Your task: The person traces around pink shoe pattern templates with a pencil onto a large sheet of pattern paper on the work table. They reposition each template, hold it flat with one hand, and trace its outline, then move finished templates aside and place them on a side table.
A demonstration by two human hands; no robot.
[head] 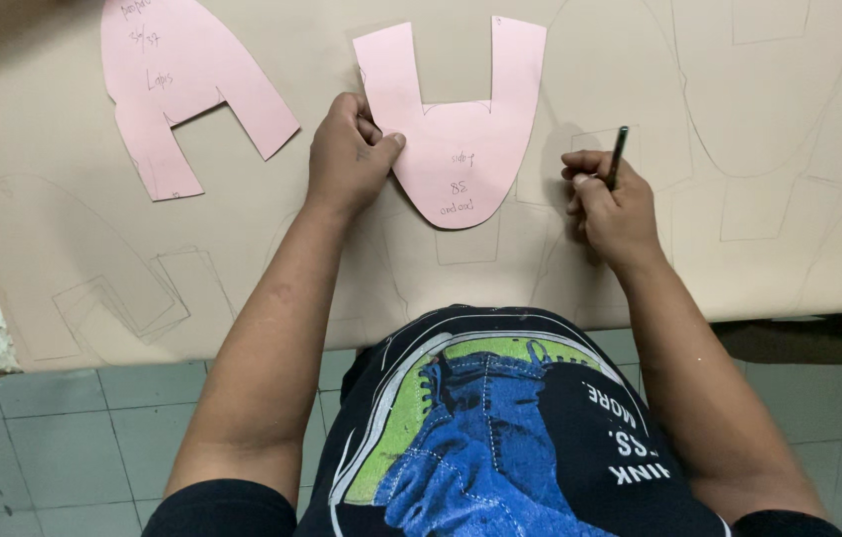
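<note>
Left hand (349, 149) curled, thumb and fingers pinching the 9 o'clock edge of pink U-shaped paper pattern (456, 129), pressed flat on beige sheet (769, 229). Right hand (612, 204) closed around dark pen (617, 157), just beside pattern at 3 o'clock. Second pink pattern (187, 85) lying apart at 10 o'clock.

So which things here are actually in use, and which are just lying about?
In use:
left hand pressing the pink paper pattern
right hand holding the pen
beige sheet with traced outlines

Lying about:
second pink pattern, upper left, untouched
</note>
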